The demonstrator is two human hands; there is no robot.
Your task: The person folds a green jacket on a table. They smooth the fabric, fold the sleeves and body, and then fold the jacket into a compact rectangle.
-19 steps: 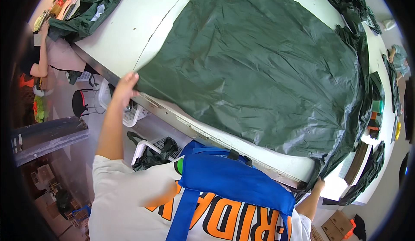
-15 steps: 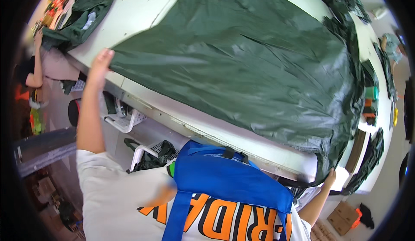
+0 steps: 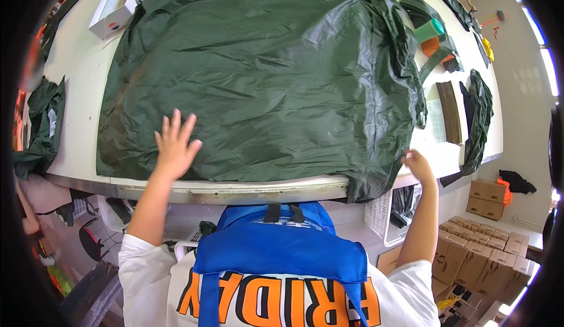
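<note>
A large dark green sheet of shiny, crinkled cloth [image 3: 252, 86] lies spread over the white worktable, its near edge close to the table's front rim. My left hand [image 3: 174, 151] rests flat on its left near part, fingers spread and holding nothing. At the sheet's right near corner, my right hand [image 3: 416, 164] has its fingers curled together on the cloth's edge. Below that hand, a corner of the cloth hangs over the table's front. Along the right side the material is bunched into folds.
A white box [image 3: 117, 7] stands at the far left. On the right lie a green roll [image 3: 429, 30], a brown strip of board [image 3: 449, 113] and a dark bundle [image 3: 479, 121]. White baskets [image 3: 388, 215] sit under the table; cartons [image 3: 470, 256] are stacked at lower right.
The sheet has been lowered and lies flatter on the table. My left hand has let go of its corner and moved right onto the cloth. My right hand has risen along the right edge.
</note>
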